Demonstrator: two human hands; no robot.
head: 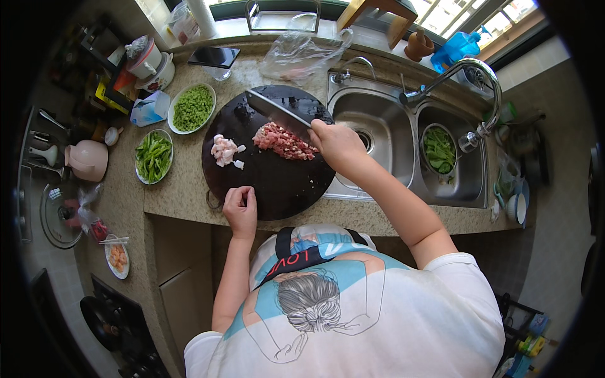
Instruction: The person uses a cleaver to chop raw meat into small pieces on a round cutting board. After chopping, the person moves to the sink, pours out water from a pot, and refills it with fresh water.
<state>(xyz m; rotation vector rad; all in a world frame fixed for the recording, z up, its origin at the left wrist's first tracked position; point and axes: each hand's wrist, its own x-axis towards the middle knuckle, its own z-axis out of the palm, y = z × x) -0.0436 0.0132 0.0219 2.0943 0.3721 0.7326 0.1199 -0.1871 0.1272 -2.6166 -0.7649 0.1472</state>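
My right hand (338, 144) grips the handle of a cleaver (279, 111), whose broad blade slants up and left over a round black cutting board (264, 186). Just below the blade lies a heap of chopped red meat (286, 141), partly overlapped by the cleaver. To its left sits a smaller pile of pale, fatty pieces (225, 150). At the board's near left edge my left hand (241, 208) is curled, thumb against fingers, with nothing visible in it. It is apart from both piles.
Left of the board stand a bowl of chopped green pieces (193, 108) and a plate of sliced green peppers (153, 157). A double steel sink (373, 113) adjoins on the right, with leafy greens (439, 149) in a bowl. Behind lie a phone (215, 56) and a plastic bag (302, 54).
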